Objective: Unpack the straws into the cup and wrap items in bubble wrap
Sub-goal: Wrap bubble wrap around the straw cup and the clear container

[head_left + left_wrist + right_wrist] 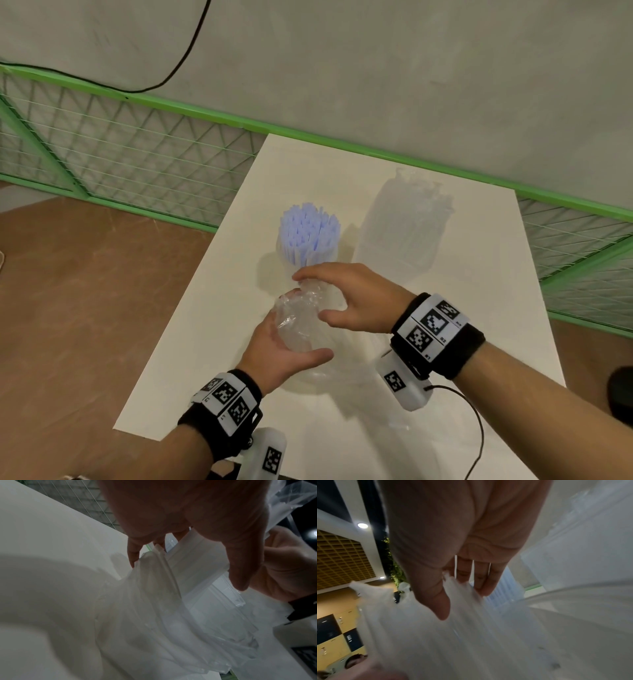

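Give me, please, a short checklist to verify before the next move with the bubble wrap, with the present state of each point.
1. Straws stand in the cup: ok.
2. Left hand holds the bubble wrap bundle from below: ok.
3. Right hand has its fingers curled over the bundle's top end: ok.
4. Item inside the bundle is covered all around: cannot tell, since the wrap is clear and the hands hide parts of it.
5. Gap between the right hand's fingers and the cup is enough not to knock it: cannot tell; they look close.
6. Empty plastic bag lies on the table, apart from both hands: ok.
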`<state>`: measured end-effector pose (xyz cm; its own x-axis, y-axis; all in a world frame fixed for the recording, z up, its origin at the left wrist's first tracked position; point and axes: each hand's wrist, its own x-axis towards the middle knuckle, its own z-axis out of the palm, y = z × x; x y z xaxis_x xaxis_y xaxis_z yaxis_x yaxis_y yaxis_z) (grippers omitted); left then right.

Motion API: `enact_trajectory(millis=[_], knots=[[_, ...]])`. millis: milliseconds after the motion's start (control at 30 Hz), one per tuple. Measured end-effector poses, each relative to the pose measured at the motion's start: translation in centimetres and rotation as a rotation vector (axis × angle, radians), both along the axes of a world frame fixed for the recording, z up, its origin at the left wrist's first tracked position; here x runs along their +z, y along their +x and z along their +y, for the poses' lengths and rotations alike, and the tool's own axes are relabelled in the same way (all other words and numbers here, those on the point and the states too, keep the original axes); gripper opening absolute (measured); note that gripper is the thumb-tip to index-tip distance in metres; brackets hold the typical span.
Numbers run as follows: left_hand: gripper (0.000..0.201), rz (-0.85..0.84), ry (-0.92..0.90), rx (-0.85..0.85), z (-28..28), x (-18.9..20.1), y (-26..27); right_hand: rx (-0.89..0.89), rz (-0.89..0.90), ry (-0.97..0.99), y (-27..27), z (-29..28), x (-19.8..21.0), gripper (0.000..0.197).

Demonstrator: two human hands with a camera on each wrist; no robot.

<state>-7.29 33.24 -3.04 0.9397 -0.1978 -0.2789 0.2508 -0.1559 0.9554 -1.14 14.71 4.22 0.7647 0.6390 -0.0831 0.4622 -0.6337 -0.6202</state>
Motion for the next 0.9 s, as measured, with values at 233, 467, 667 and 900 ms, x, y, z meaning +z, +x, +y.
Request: enact_trajectory(millis=[233, 467, 667, 900], knots=[[0.080, 0.015, 0.001, 0.035, 0.2, 0.0, -0.1, -0.164, -0.034, 0.124, -0.6, -0.6, -1.4, 0.044], [0.079, 0.012, 0.003, 0.016, 0.2, 0.2, -0.1, -0.293, -0.049, 0.255, -2.4, -0.3, -3.1, 0.020], [0.076, 0.019, 0.012, 0.022, 0.1, 0.3, -0.1, -0.388, -0.004, 0.371, -3.3, 0.3, -3.2, 0.016], [0.077, 0.028, 0.014, 0.028, -0.1, 0.3, -0.2, -0.342, -0.114, 0.326, -3.2, 0.4, -3.1, 0.035]])
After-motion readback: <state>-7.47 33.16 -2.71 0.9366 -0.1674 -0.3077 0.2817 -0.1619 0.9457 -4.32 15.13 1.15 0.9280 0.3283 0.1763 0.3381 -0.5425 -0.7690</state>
